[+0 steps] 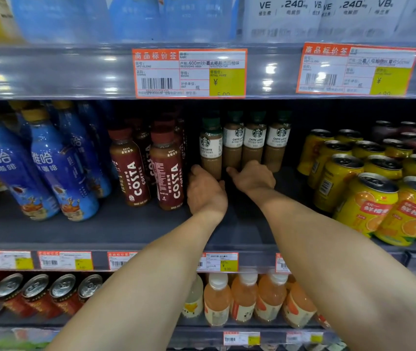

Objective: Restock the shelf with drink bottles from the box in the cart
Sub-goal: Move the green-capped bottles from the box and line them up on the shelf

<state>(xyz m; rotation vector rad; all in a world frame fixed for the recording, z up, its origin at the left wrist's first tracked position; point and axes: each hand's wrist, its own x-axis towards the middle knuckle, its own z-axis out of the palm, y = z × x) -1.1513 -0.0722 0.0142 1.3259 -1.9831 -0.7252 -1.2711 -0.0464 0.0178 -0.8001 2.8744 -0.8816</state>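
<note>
Bare shelf floor (126, 231) lies open up front — Costa bottles (169, 173) crowd left, yellow cans (369, 198) right.

- Even overhead store light, bright overall, colours clean.
- Glare: white streaks along the glossy shelf strip (50, 69), and a patch on the centre price tag (189, 72) washes out some print.
- Middle shelf (126, 229) floor is dim grey and its back goes near black. Caps of the latte bottles (255, 143) sink into that shadow, labels still readable.
- Top-row bottles (62, 16) soft, out of focus. Right-hand tag (356, 69) smeared.
- Wide-angle bend: blue bottles (57, 168) lean out left, yellow cans (369, 203) lean out right, shelf edges bow.
- Forearms (328, 262) evenly lit, soft towards the bottom edge; lower corners blurred.
</note>
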